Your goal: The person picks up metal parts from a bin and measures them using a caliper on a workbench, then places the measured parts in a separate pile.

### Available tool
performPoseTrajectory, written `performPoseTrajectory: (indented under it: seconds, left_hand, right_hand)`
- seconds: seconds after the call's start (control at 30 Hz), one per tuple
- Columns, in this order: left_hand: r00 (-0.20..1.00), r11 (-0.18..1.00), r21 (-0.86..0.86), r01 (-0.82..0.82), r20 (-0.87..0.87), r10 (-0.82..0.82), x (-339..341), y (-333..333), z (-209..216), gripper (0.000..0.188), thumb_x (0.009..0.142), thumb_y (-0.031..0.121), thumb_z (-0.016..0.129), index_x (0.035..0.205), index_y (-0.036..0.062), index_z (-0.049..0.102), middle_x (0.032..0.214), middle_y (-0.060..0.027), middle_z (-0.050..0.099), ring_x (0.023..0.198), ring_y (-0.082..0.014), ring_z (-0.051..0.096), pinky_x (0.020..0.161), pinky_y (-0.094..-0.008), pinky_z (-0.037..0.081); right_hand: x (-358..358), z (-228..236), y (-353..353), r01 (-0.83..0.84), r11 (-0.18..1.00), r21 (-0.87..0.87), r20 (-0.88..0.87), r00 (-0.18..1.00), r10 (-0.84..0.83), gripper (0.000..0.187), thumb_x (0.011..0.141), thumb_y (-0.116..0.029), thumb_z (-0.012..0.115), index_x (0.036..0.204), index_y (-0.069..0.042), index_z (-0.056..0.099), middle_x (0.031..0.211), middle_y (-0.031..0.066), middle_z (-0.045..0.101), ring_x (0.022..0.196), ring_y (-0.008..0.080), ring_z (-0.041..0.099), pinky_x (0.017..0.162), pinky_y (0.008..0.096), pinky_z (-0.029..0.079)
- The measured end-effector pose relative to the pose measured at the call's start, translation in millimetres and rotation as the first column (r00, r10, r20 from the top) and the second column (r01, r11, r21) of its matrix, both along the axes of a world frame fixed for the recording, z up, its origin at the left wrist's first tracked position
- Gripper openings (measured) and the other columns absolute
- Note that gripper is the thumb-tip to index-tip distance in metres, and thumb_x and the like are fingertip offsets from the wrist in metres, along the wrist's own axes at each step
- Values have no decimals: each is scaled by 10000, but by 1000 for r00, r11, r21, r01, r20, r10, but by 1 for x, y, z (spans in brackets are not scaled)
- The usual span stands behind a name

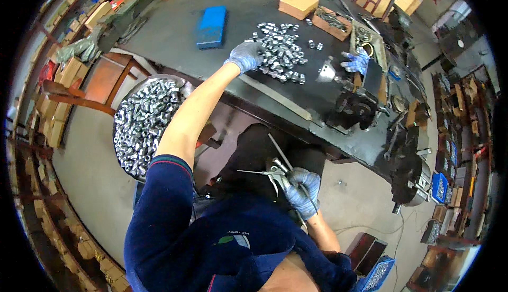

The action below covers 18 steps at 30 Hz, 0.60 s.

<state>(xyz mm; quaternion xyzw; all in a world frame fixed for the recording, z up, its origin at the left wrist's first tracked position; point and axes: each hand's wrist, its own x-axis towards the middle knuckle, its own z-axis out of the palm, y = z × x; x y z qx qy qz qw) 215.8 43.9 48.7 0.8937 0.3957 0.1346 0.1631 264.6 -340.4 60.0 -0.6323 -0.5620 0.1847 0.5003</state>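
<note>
My left hand (245,56), in a grey-blue knit glove, reaches over the bench to the near left edge of a pile of small shiny metal fittings (283,51). Its fingers curl down among the pieces, and the fingertips are hidden. In front of my lap, my right hand (304,192), gloved alike, is wrapped around an air blow gun (276,176). The gun's thin nozzle points left, and a slim grey rod or tube (279,150) slants up beside it. A large round basin (145,128), heaped with similar metal fittings, stands left of my forearm.
On the dark workbench (174,38) lie a blue box (211,26), a yellow block (298,5) and an open box of thin metal pieces (332,22). A machine (354,107) with another blue glove (356,61) stands right. A wooden chair (103,78) is left.
</note>
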Motion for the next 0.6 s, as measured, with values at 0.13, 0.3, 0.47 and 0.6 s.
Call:
performPoseTrajectory:
  seconds: [0.13, 0.3, 0.47, 0.6]
  left_hand:
    - [987, 994, -59, 87, 138, -78, -49, -4, 20, 370, 779, 262, 613, 1064, 26, 632, 975, -191, 649, 859, -322, 639, 795, -386, 484]
    - [999, 1000, -2, 6, -47, -6, -172, -20, 21, 327, 797, 270, 585, 1010, 29, 643, 968, -198, 646, 878, -329, 632, 793, -395, 481]
    - [914, 992, -122, -29, -405, -23, -240, -44, -10, 346, 768, 376, 580, 858, 63, 696, 838, -184, 661, 826, -316, 643, 784, -409, 479]
    - [792, 970, -126, -208, -604, 91, -209, -66, -21, 477, 765, 441, 559, 955, 18, 671, 1006, -176, 652, 943, -329, 627, 829, -402, 485]
  right_hand:
    - [-6, -3, -2, 100, 994, 53, 21, 995, -101, 317, 671, -58, 734, 516, -96, 460, 519, 89, 460, 450, 239, 479, 451, 307, 380]
    - [-4, -14, -10, 59, 998, -18, -72, 996, -60, 282, 700, 4, 694, 551, -69, 466, 532, 56, 432, 492, 173, 434, 477, 300, 350]
    - [-8, -14, 0, 20, 999, 34, -105, 994, -16, 300, 681, -42, 733, 527, -79, 478, 516, 101, 448, 448, 232, 460, 454, 315, 370]
    - [-13, -12, 3, -8, 999, 53, -102, 995, 13, 284, 679, -39, 726, 535, -75, 484, 522, 109, 452, 451, 238, 466, 453, 315, 369]
